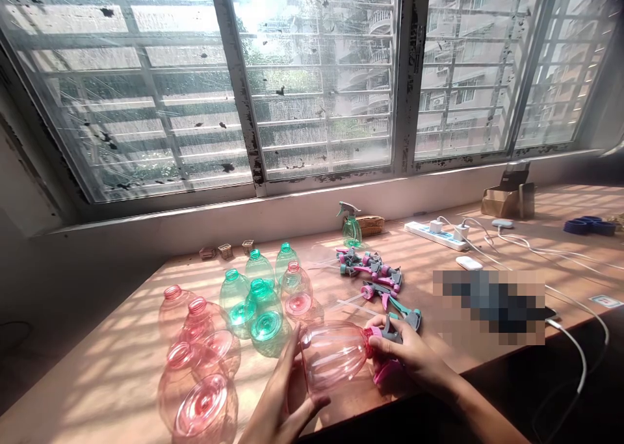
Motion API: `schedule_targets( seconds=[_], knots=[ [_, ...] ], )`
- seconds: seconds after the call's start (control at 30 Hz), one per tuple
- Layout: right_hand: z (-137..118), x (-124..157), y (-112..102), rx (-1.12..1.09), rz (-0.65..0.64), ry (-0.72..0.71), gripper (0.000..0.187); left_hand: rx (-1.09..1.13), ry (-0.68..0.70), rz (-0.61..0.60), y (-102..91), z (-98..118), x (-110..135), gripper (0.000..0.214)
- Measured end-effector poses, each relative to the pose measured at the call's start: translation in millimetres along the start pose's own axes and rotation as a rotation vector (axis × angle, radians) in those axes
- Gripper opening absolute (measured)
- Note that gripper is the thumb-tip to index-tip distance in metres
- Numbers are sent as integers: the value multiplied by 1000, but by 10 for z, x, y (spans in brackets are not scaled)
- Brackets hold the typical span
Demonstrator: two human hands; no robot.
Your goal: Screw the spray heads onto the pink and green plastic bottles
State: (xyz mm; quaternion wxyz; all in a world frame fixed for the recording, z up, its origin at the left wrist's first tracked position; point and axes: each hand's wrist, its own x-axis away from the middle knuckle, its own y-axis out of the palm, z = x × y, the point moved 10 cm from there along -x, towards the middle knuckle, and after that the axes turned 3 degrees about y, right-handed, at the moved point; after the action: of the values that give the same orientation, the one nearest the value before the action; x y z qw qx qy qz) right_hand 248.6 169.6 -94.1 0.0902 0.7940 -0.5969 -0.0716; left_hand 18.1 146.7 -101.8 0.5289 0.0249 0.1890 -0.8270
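Observation:
A clear pink spray bottle [336,356] lies sideways in front of me, held between both hands over the table's near edge. My left hand [287,385] wraps round its base, thumb underneath. At the neck, my right hand [402,350] closes its fingers on the pink collar of a grey-and-pink trigger spray head [387,330]. The head sits against the bottle's mouth; how far it is screwed on cannot be seen. Just beyond the right hand lie several loose trigger spray heads [373,265] in grey, pink and green, with thin clear tubes.
Several open pink bottles [197,392] and green bottles [266,314] stand at left. A green bottle with a spray head [351,226] stands near the wall. Right are a power strip [433,235], cables, a blurred dark object [492,304], blue rings [589,225] and a cardboard box [507,200].

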Motion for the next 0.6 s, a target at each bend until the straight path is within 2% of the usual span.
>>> schedule_targets(
  seconds=[0.1, 0.3, 0.47, 0.6],
  knots=[
    [1, -3, -10, 12, 8, -3, 51, 6, -15, 40, -23, 1, 8, 100],
    [31, -9, -15, 16, 10, 0, 50, 105, -19, 16, 11, -38, 68, 98],
    [45, -17, -28, 14, 17, 1, 51, -42, 13, 67, -47, 6, 30, 91],
    [35, -12, -39, 16, 21, -11, 48, 24, 7, 45, -2, 53, 22, 92]
  ],
)
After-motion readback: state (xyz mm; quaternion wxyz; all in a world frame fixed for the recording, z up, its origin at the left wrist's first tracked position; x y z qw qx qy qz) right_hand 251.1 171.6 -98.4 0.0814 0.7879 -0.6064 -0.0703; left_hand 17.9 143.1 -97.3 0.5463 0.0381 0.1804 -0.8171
